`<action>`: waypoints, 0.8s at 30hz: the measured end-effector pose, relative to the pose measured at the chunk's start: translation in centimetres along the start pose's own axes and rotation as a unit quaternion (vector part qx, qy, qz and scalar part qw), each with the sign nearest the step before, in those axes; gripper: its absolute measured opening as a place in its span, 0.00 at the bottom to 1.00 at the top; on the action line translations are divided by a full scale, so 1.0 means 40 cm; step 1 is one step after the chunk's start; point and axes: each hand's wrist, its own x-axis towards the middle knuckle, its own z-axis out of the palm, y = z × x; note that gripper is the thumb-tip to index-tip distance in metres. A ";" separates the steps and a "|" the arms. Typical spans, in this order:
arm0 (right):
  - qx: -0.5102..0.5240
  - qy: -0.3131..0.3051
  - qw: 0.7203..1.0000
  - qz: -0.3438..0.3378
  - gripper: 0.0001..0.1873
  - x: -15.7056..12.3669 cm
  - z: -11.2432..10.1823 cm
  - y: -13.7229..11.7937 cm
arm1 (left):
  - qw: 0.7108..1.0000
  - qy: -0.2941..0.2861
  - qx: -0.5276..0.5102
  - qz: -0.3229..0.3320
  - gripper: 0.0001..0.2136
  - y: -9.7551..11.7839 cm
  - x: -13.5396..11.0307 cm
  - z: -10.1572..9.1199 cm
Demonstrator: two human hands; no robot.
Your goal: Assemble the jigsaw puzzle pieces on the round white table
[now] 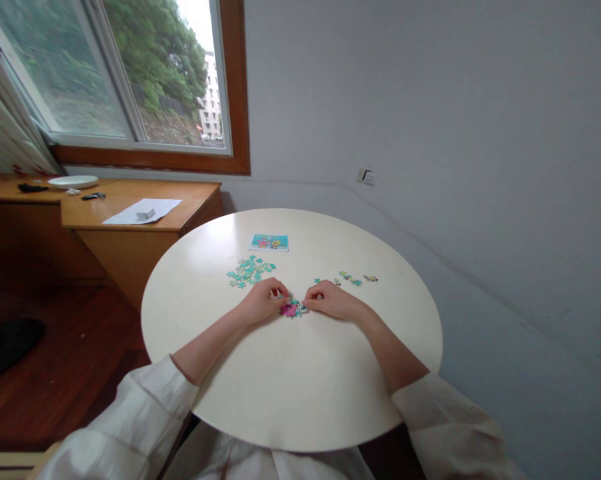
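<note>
A small joined patch of jigsaw puzzle (291, 309), pink and teal, lies on the round white table (290, 387) in front of me. At its left edge is my left hand (263, 300), its thumb and fingers pinched together at the pieces. From the other side my right hand (332, 300) pinches at the patch's right edge, seemingly on a jigsaw piece (304, 308). Fingers hide part of the patch. Beyond my left hand spreads a pile of loose teal jigsaw pieces (250, 271). Several more loose pieces (351, 279) lie past my right hand.
A picture card (269, 243) lies at the table's far side. To the left stands a wooden desk (200, 207) with white paper (120, 215), a small white box (145, 213) and a white plate (74, 181). A wall (505, 267) runs close along the right.
</note>
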 end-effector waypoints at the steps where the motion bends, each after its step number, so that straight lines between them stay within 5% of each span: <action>1: 0.001 -0.008 1.000 0.000 0.14 0.000 0.001 0.001 | 1.000 -0.005 0.005 0.006 0.05 -0.004 0.000 0.001; 24: 0.007 -0.085 0.996 0.005 0.13 -0.003 -0.003 0.017 | 0.994 -0.068 0.067 0.056 0.05 0.001 -0.002 -0.001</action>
